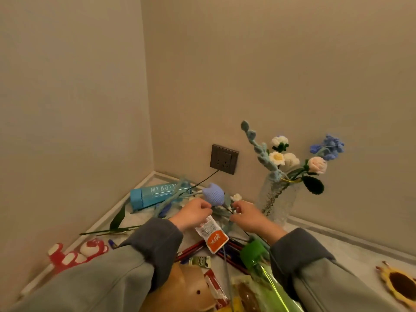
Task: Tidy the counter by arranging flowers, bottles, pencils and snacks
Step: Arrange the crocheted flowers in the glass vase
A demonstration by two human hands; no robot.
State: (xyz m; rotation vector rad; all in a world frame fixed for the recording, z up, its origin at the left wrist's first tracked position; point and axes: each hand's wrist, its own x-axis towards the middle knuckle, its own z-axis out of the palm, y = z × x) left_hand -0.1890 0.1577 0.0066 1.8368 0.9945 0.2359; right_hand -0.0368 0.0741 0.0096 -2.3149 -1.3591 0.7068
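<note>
Two beige walls meet in a corner at centre frame, and your pale counter (351,251) runs out from it with a raised lip along both walls. Open room lies only at lower right, between the glass vase (278,200) and the sunflower-shaped coaster (399,284) at the right edge; the rest of the surface, from the corner down to the bottom edge, is crowded.

Your left hand (191,213) is closed, its fingers pinched just under the blue crocheted tulip (213,194) at centre frame. Your right hand (247,216) is curled with fingertips pinched on the tulip's dark stem, right of the bloom. Both hands hover above the clutter, near the vase but apart from it.

One vase stands upright against the right wall, holding about six crocheted stems. One blue bottle (155,195) lies on its side in the corner, under loose stems. One wall socket (224,159) sits above it with a thin cable. One red bear figure (76,253) lies at lower left. Several red pencils (191,249) are scattered between your sleeves; their number is unclear. One orange-and-white snack packet (212,235) lies below your left hand, with more wrappers at the bottom edge.
</note>
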